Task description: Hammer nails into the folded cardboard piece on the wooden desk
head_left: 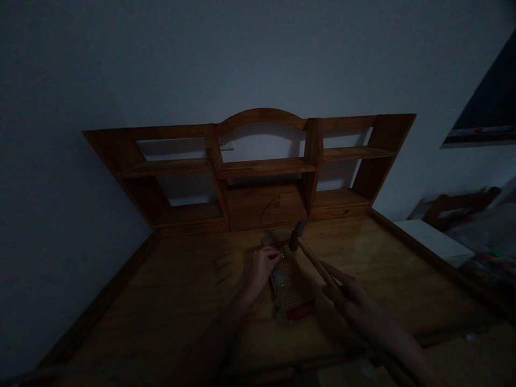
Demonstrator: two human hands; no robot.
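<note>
The room is dim. My right hand (350, 296) grips the wooden handle of a hammer (310, 253), with the index finger stretched along it. Its metal head hangs just above the far end of a pale, dotted object with red bands (291, 293) that lies on the wooden surface (181, 290). At that far end my left hand (263, 265) is closed in a pinch on something small, too dark to name. It sits right under the hammer head.
A wooden shelf unit (262, 166) with an arched top stands against the wall at the back. A few small thin dark pieces (221, 269) lie left of my left hand. A white slab (435, 241) and a wooden frame (459, 205) lie off to the right.
</note>
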